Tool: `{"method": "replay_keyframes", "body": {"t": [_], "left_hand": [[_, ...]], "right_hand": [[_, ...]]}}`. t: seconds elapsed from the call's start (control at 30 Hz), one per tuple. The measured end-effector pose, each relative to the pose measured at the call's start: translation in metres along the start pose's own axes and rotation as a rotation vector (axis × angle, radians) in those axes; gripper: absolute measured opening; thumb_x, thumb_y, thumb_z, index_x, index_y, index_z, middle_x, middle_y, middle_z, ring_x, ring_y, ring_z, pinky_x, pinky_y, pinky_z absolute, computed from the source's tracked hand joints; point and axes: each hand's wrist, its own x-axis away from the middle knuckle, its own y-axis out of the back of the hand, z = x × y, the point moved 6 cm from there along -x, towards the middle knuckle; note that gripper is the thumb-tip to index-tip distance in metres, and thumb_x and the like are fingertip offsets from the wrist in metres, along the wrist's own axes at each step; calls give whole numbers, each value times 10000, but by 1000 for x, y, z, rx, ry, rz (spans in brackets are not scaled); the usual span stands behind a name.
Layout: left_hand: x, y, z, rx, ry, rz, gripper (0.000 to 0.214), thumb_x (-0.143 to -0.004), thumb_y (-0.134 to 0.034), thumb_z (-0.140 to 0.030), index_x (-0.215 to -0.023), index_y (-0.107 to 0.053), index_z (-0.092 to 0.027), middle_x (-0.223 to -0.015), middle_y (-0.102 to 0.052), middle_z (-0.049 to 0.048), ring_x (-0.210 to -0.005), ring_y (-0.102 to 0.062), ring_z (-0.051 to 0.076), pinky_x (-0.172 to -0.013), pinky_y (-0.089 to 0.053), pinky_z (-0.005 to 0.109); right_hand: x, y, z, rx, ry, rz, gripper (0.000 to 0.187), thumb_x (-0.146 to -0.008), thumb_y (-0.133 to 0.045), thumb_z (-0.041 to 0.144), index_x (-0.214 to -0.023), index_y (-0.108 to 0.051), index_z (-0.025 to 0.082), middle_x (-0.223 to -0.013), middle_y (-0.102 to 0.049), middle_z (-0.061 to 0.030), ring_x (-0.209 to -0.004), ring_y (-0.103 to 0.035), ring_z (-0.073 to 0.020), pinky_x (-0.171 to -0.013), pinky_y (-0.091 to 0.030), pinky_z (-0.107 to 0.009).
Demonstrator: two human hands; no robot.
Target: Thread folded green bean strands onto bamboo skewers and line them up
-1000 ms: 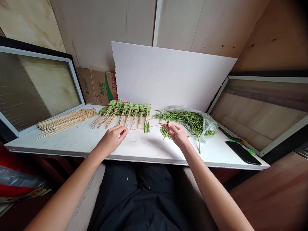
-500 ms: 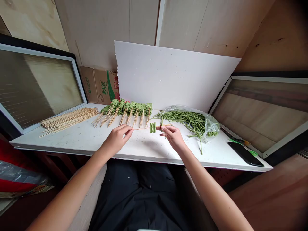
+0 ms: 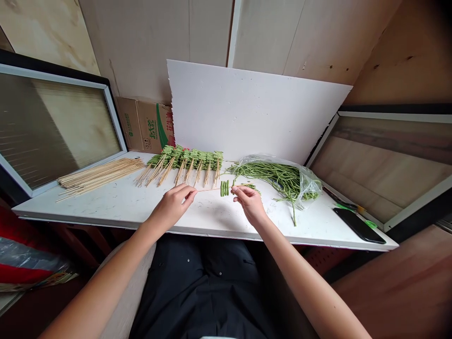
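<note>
Holding a bamboo skewer (image 3: 208, 189) level in the head view, the left hand (image 3: 174, 203) pinches its 9 o'clock end, presumably for steadiness; the right hand (image 3: 250, 203) grasps a single bean piece (image 3: 233, 183) at 3 o'clock, beside the threaded bean pieces (image 3: 224, 188) at the dial's centre. Loaded skewers (image 3: 190, 157) lie at 10 o'clock, bare ends forward, likely for easy grasping; unused skewers (image 3: 99, 176) at 9 and bagged long beans (image 3: 275, 174) near 2–3 seem placed within reach. A white board (image 3: 254, 103) bounds 12; the tabletop (image 3: 212, 221) offers room toward its 6 o'clock edge.
</note>
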Motion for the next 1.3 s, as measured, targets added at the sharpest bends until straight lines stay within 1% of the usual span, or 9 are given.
{"method": "replay_keyframes", "body": {"t": [0.47,0.67,0.77,0.83,0.93,1.0,1.1,1.2,1.3], "left_hand": [[3,-8,14,45,15,49,282,-1087,-468,-349,-1010,-701,-210,-960,-734,62,-808,-661,182,-757,-468,284],[7,-14,43,41,107,61,299,-1063,-493,-419,-1010,-704,-214,-930,-750,61,-752,-657,183,-720,-479,276],[13,-20,64,33,171,95,333,-1051,-491,-473,-1005,-708,-225,-944,-762,60,-768,-677,195,-711,-487,280],[16,-25,78,36,201,114,351,-1036,-496,-502,-995,-707,-224,-952,-769,61,-793,-698,206,-737,-506,286],[21,-31,96,44,246,153,376,-1015,-496,-533,-987,-710,-225,-940,-776,64,-815,-715,222,-736,-522,291],[23,-33,105,37,271,175,385,-1000,-496,-546,-974,-711,-228,-924,-779,62,-805,-714,226,-729,-522,294],[25,-34,113,21,310,193,372,-978,-507,-549,-964,-714,-240,-908,-783,46,-772,-702,221,-721,-517,288],[29,-36,121,25,369,191,335,-955,-529,-542,-952,-714,-262,-887,-787,13,-735,-694,204,-696,-516,265],[34,-40,131,34,432,199,285,-941,-547,-532,-943,-709,-297,-897,-793,-42,-753,-707,189,-728,-536,250]], "right_hand": [[7,-9,-6,134,63,62,303,-761,-878,533,-758,-798,241,-986,-765,-64,-905,-648,-229,-725,-495,-344],[-3,4,-17,187,-13,111,405,-742,-897,528,-1042,-840,262,-1184,-789,-88,-984,-689,-242,-757,-524,-346],[-20,31,-15,250,-39,70,448,-752,-884,530,-1091,-831,243,-1214,-791,-105,-1019,-710,-248,-734,-537,-325],[-37,62,-5,303,-49,11,443,-765,-872,498,-1112,-823,227,-1215,-794,-113,-1023,-726,-245,-713,-550,-308],[-70,124,26,519,-46,-97,357,-845,-790,368,-1169,-806,217,-1240,-789,-118,-1053,-739,-237,-747,-592,-314],[-95,172,53,791,-26,-272,348,-900,-678,278,-1219,-786,191,-1220,-796,-126,-1037,-753,-232,-777,-611,-325],[-133,223,76,954,-62,-339,423,-861,-632,158,-1259,-766,106,-1250,-776,-187,-1062,-753,-264,-829,-610,-344],[-166,247,75,1123,-109,-286,388,-849,-611,97,-1190,-796,105,-1178,-803,-164,-1076,-753,-257,-914,-582,-334],[-191,252,59,1303,-139,-205,365,-872,-591,67,-1151,-814,140,-1212,-797,-133,-1155,-726,-257,-998,-532,-318]]}}
